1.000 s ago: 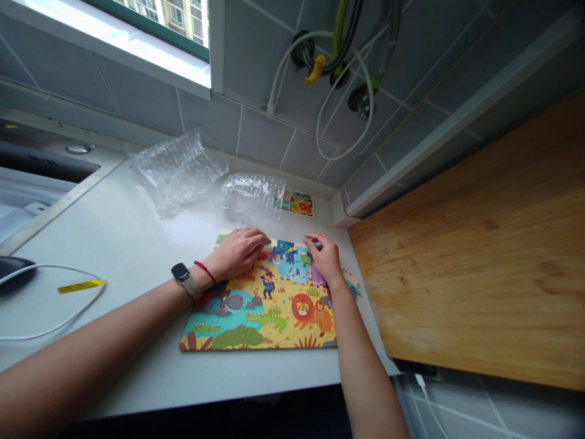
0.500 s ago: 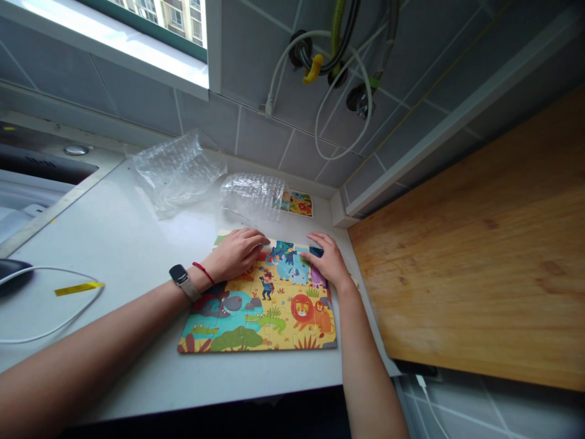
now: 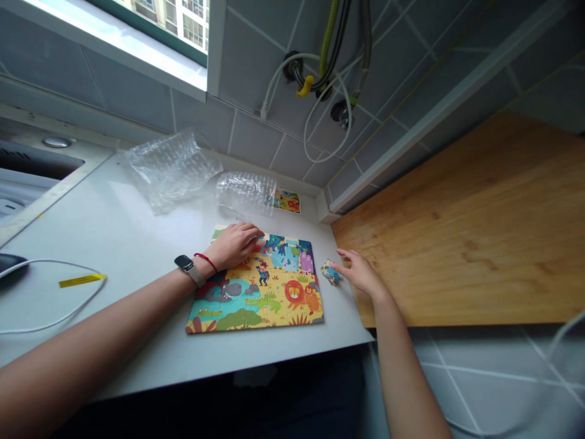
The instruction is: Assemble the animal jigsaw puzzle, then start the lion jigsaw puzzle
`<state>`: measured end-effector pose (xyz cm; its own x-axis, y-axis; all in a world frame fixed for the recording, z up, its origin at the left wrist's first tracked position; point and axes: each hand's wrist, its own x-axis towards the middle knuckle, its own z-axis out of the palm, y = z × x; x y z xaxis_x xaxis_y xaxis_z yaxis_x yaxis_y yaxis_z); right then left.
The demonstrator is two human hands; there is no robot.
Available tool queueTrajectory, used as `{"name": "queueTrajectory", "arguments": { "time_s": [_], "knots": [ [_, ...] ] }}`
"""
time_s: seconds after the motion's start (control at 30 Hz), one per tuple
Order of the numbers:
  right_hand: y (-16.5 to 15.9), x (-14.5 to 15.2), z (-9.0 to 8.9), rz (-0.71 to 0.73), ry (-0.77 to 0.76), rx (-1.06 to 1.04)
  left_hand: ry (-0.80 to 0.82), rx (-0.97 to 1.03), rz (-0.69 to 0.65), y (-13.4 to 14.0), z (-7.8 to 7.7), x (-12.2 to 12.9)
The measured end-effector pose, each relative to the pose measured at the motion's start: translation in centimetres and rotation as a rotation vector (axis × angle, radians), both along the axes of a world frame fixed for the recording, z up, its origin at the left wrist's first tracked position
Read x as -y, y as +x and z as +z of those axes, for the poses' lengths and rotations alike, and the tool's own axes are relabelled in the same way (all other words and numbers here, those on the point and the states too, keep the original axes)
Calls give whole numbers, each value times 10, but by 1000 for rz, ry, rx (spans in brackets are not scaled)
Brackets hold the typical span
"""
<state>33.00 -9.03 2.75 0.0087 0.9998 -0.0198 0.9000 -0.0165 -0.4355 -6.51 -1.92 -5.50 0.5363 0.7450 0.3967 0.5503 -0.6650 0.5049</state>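
A jigsaw puzzle (image 3: 274,299) with cartoon animals lies on the white countertop, most of its picture joined. Over its upper left part rests my left hand (image 3: 235,245), fingers bent and close together; what lies beneath them is hidden, though a bit of pale blue shows by the fingertips. Right of the puzzle, a few loose puzzle pieces (image 3: 331,273) lie bunched on the counter. My right hand (image 3: 359,271) reaches to them with fingers apart, the thumb at the edge of the pieces. A smartwatch (image 3: 189,268) and a red cord are on my left wrist.
Crumpled clear plastic wrap (image 3: 171,167) and a bubble-wrap pouch (image 3: 247,190) lie behind the puzzle, beside a small picture card (image 3: 289,200). A wooden board (image 3: 457,231) borders the right side. A white cable (image 3: 68,266) with a yellow tag is at left, near a sink (image 3: 98,160).
My right hand has left the puzzle's upper right part and moved right to the loose pieces, which now show. My left hand stays on the puzzle. The camera view has shifted slightly.
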Motion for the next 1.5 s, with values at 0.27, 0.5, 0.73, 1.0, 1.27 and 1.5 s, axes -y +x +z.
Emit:
{"name": "queueTrajectory", "arguments": {
  "time_s": [0.27, 0.5, 0.73, 1.0, 1.27, 1.5],
  "knots": [
    [-9, 13, 6, 117, -326, 399, 6, -18, 8, 1, 2, 0],
    [-19, 7, 16, 136, -326, 482, 32, 103, 29, 1, 1, -1],
    [-36, -9, 36, 184, -301, 467, 44, 138, 36, 2, -5, -5],
    [-125, -57, 11, 442, -177, 312, 63, 82, -30, 1, -3, -4],
    [-150, -89, -1, 545, -224, 294, 45, -44, -25, 0, 2, 5],
    [-142, -93, -4, 529, -225, 260, 35, -116, 1, 2, 1, 7]
  ]
}}
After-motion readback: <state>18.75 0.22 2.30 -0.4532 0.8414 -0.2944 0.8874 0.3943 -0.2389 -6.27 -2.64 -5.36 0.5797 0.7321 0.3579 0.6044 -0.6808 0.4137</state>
